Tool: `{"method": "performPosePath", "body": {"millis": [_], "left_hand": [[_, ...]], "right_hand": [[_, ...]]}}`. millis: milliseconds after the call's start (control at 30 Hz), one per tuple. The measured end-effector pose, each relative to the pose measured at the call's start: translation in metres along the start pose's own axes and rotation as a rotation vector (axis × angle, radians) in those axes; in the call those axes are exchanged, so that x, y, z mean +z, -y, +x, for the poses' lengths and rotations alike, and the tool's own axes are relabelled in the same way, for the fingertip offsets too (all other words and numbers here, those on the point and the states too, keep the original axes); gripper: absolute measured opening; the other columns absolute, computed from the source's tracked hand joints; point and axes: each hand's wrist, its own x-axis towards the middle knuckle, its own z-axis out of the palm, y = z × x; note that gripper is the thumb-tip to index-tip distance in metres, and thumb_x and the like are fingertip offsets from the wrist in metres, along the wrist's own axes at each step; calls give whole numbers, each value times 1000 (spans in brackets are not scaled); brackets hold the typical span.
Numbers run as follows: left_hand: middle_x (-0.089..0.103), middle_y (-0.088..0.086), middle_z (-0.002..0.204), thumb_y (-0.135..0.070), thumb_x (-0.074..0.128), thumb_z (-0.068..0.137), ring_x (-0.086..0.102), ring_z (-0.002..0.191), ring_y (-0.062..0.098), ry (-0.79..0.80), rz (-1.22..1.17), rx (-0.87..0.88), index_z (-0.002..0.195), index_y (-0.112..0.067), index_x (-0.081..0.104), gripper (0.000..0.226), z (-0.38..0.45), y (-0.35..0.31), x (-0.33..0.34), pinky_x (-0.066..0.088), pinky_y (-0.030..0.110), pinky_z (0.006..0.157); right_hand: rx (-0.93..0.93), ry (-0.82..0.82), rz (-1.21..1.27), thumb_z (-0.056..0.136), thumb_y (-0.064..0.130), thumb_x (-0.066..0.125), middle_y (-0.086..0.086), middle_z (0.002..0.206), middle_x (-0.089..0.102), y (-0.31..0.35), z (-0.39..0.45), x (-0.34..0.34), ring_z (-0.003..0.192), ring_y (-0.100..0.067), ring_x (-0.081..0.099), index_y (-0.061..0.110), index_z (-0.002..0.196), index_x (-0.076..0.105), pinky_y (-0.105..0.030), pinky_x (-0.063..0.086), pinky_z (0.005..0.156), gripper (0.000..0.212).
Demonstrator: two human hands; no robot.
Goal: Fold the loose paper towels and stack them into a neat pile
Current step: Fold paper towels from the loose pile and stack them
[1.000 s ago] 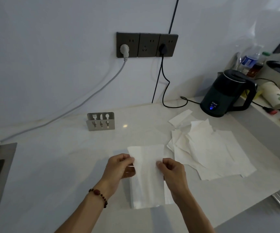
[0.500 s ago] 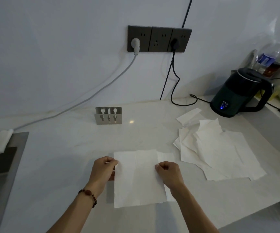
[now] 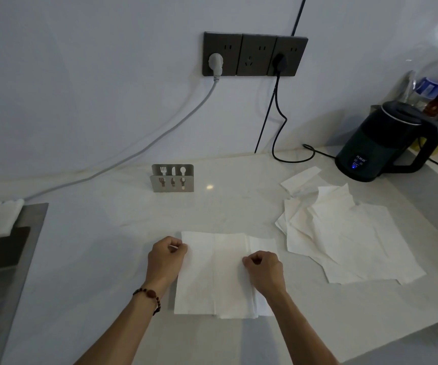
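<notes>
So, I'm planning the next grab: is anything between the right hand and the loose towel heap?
Nothing visible: only bare white countertop separates the right hand from the heap of loose white paper towels.

kettle (image 3: 381, 143) | blue display, perhaps "55" | brand characters above: unreadable

A plain pale wall (image 3: 81, 75) rises behind a light, marbled bench (image 3: 107, 233), the light dim and bluish — one small bright glint shows on the stone. High on the wall sits a dark triple socket panel (image 3: 254, 54); a grey plug (image 3: 215, 61) sends its cable (image 3: 144, 148) down to the left, and a black plug (image 3: 278, 60) trails a black cord (image 3: 278, 127) onto the bench. A metal cutlery-pattern holder (image 3: 172, 178) stands near the wall. At right stands a dark kettle (image 3: 381, 143) — bottles (image 3: 431, 85) behind it. At left lies a grey metal surface (image 3: 28, 233).
</notes>
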Motion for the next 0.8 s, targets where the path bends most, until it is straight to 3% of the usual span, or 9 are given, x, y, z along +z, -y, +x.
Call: {"method": "performPosePath", "body": {"millis": [133,333,433,533,633,700,767,800], "left_hand": [[67,4,80,-15,63,88,61,71,18,-9,19,20,82,-16,65,6,4,0,2,52,30,62],[67,2,81,-16,62,89,63,74,20,-17,30,7,82,-17,63,7,4,4,3,55,34,67],[65,-2,93,-21,59,92,62,88,20,-99,100,64,93,-15,61,7,2,5,5,49,30,69],[54,-3,114,-28,59,92,52,107,15,-136,321,294,112,-16,57,23,-4,9,8,43,26,78],[49,0,138,-34,54,93,34,137,12,155,578,630,128,-18,56,38,-16,13,21,35,27,107],[33,-1,155,-46,41,94,5,146,8,369,777,782,142,-22,45,53,-25,14,34,8,33,122],[14,-4,162,-53,38,94,-14,146,10,500,931,842,150,-26,31,62,-32,14,46,-16,37,118],[6,-4,163,-54,41,94,-19,146,13,546,990,846,152,-27,25,66,-35,14,50,-20,40,115]], "right_hand": [[5,-6,-32,89,22,59,0,73,66,-1,1,1,66,-14,57,5,81,70,-24,46,61,21],[19,-15,-63,87,23,60,-2,73,68,-2,2,4,63,-14,57,7,77,69,-22,45,57,20],[20,-16,-56,86,24,61,-1,74,68,-2,1,5,66,-14,59,9,78,69,-23,45,59,19],[17,-48,-38,87,26,61,4,75,66,-4,0,1,70,-11,60,13,81,67,-25,49,64,15],[33,-165,-12,86,26,64,4,90,64,-13,-1,-8,85,-15,61,16,94,62,-30,52,75,13],[51,-233,-77,83,25,67,2,108,57,-23,-3,-14,104,-20,54,18,108,57,-31,47,80,28],[79,-247,-170,80,24,69,-2,121,49,-30,-7,-17,115,-24,44,18,120,51,-33,42,82,44],[89,-241,-209,79,24,70,-3,124,46,-32,-9,-18,117,-26,42,18,123,49,-34,42,84,50]]}}
